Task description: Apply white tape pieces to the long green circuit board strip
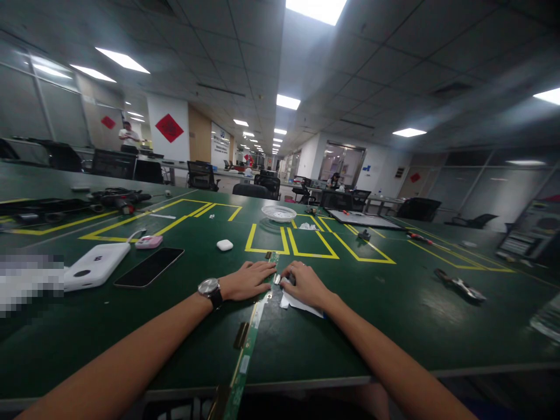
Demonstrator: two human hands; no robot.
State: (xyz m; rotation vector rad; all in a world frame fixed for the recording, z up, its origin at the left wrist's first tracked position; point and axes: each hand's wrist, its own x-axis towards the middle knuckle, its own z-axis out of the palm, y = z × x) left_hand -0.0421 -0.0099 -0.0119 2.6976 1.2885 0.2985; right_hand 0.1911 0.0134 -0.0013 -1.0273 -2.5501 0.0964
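A long, narrow green circuit board (250, 344) runs from the table's front edge away from me, with brown-gold flex tabs (241, 335) along its left side. My left hand (247, 281) lies flat across the far part of the board, its fingers stretched out. Just right of the board, my right hand (306, 284) is closed, fingers curled together around a crumpled white tissue (301, 304). Part of the tissue spreads out under the palm. A small whitish piece (277, 280) shows at the right fingertips, too small to name.
Left on the green table (175, 326) are a black phone (149, 268), white power bank (97, 265), pink case (149, 242) and white earbud case (224, 245). Ahead stands a clear dish (279, 214). A dark metal tool (459, 286) lies right. Yellow tape marks the surface.
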